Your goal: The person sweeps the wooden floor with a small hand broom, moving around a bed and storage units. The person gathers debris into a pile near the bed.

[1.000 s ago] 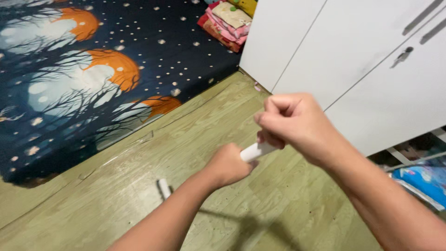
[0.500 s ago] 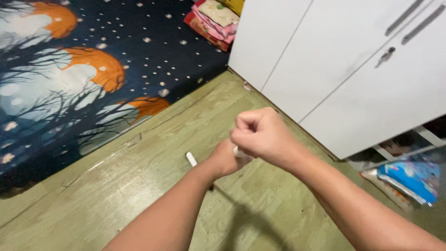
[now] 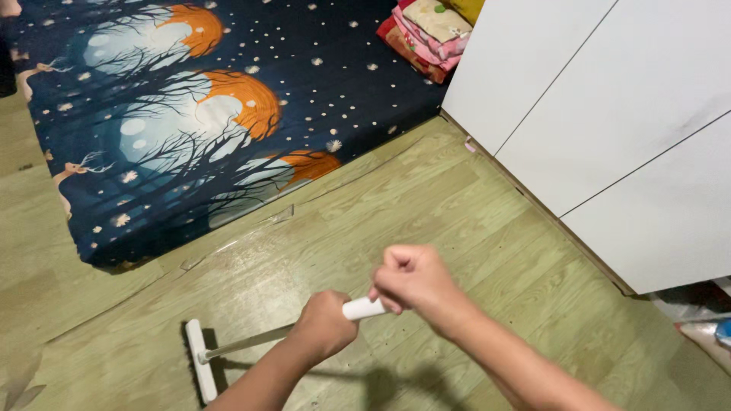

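Both of my hands grip a long-handled broom (image 3: 251,341) with a white handle end and a flat white head. My left hand (image 3: 324,325) is wrapped round the shaft lower down. My right hand (image 3: 413,280) closes over the white top of the handle. The broom head (image 3: 199,359) rests on the greenish wood-look floor (image 3: 472,221) at the lower left, close to the edge of a dark blue mattress.
A dark blue mattress (image 3: 190,114) printed with moons, trees and deer lies on the floor at the upper left. Folded colourful cloths (image 3: 430,30) sit at its far end. White cabinet doors (image 3: 609,114) line the right side, with bags (image 3: 704,327) at the lower right.
The view has tilted down and back, so the broom head now shows at the lower left. My hands sit lower in view, still gripping the handle.
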